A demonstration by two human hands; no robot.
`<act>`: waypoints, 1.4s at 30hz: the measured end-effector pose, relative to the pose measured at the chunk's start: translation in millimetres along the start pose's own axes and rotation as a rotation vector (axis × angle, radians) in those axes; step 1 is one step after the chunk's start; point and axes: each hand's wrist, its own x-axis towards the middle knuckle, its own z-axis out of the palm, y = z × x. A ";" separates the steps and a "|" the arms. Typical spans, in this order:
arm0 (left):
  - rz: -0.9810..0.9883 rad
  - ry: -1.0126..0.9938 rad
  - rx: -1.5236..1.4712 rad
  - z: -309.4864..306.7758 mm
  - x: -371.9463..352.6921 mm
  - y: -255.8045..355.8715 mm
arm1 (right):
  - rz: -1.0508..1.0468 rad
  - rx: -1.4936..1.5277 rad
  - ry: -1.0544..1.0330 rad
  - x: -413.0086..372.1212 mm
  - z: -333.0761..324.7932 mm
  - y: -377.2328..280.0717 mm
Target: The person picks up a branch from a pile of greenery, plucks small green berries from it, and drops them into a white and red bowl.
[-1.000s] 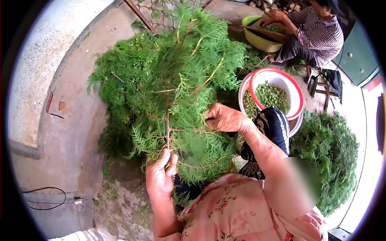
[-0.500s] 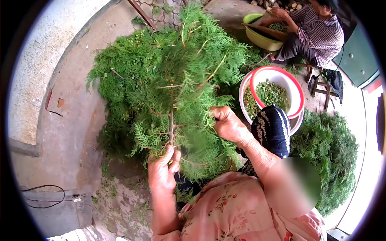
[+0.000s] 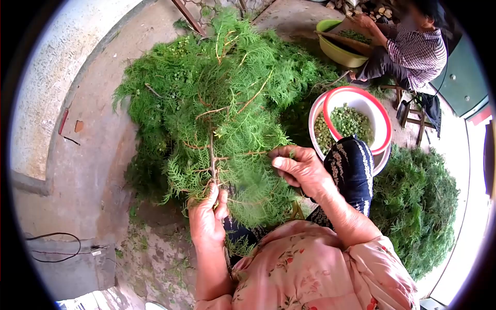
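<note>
My left hand point(image 3: 208, 216) is closed around the brown stem of a large leafy cypress branch point(image 3: 212, 150), its thumb along the wood. The branch stands up and away from me, its feathery green sprays spread over the pile behind. To the right of the stem, my right hand point(image 3: 305, 169) is closed in a pinch at the outer end of a thin side twig point(image 3: 248, 153). A bit of green shows between its fingers. Close beyond that hand is a white basin with a red rim point(image 3: 383, 109), holding small green cones point(image 3: 351, 124).
The basin sits tilted in a larger pale tub point(image 3: 312, 121). Cut greenery point(image 3: 150, 98) is heaped ahead, with another heap point(image 3: 418, 206) at right. A person point(image 3: 413, 51) sits at the upper right by a yellow-green tub point(image 3: 343, 57). A wooden stool point(image 3: 413, 116) stands nearby.
My right hand has turned and shifted slightly right and down, now pinching the outer end of a side twig. The branch has tipped a little left; my left hand keeps its hold.
</note>
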 end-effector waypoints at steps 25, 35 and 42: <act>0.050 -0.086 0.086 6.5 -10.7 -21.8 | -0.852 -1.559 0.599 51.4 -90.1 -0.2; 0.221 0.075 0.186 19.2 -4.8 2.7 | -0.461 -0.891 0.787 64.6 -232.6 -65.2; 0.280 0.132 0.234 18.3 -4.0 5.6 | -0.457 -0.529 0.953 61.9 -330.1 -45.3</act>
